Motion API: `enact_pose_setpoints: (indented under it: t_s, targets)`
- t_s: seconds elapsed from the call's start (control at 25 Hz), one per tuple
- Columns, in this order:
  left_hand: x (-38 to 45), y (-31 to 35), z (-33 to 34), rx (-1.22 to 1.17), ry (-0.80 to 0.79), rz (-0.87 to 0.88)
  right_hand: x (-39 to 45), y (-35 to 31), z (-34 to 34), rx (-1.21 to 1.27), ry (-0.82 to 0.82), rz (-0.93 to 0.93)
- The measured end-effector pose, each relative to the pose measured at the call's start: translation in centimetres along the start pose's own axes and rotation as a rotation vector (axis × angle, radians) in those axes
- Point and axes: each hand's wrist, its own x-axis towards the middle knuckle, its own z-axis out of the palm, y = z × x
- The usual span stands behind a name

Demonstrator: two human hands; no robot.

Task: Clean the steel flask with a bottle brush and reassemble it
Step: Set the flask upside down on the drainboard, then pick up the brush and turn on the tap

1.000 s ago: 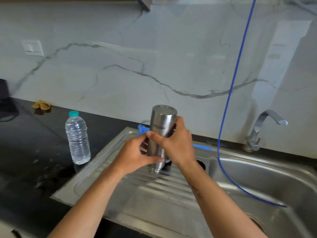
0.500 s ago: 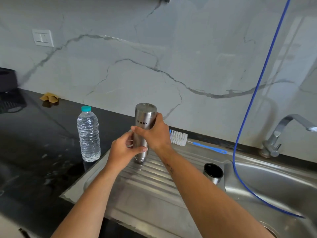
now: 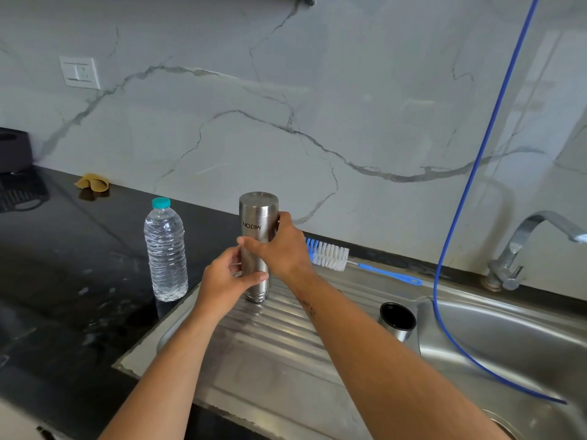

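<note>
The steel flask [image 3: 258, 217] stands upside down, mouth down, on the ribbed steel drainboard [image 3: 276, 341]. My right hand [image 3: 282, 246] grips its body from the right, thumb across the front. My left hand [image 3: 222, 277] holds the lower part from the left, thumb on the front. The flask's steel cap [image 3: 397, 320] with a black inside sits open side up on the drainboard by the basin edge. The bottle brush [image 3: 330, 254], white and blue bristles on a blue handle, lies along the back edge behind my right hand.
A plastic water bottle [image 3: 165, 249] with a teal cap stands on the black counter [image 3: 63, 281] left of the flask. A blue hose [image 3: 470, 185] hangs down into the sink basin [image 3: 508, 344]. The tap [image 3: 524, 246] is at the back right.
The flask has shifted left along the drainboard and now rests mouth down on it. Both hands stayed on it. The cap and brush came into view.
</note>
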Motion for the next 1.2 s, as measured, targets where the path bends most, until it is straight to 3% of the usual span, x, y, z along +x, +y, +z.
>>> enact_pose_setpoints:
  t_s: [0.32,0.6,0.88,1.0,1.2]
  targets:
    - [-0.6,0.2,0.0,-0.014,0.006,-0.013,-0.6,-0.2,-0.5,0.016,-0.013,0.011]
    - [-1.8,1.4,-1.2,-0.126,0.151,0.005,-2.0,-0.3,-2.7,0.042,0.001,0.051]
    - [-3.1,2.6,-0.6,-0.136,0.179,-0.055,-3.4,0.6,-5.4,0.09,-0.004,0.127]
    - [-4.3,4.0,-0.8,-0.144,0.223,-0.019,-4.6,1.1,-7.9,0.099,0.032,0.121]
    - [-7.7,6.9,2.8,-0.177,0.165,0.055,-8.1,4.1,-13.3,0.117,0.186,0.097]
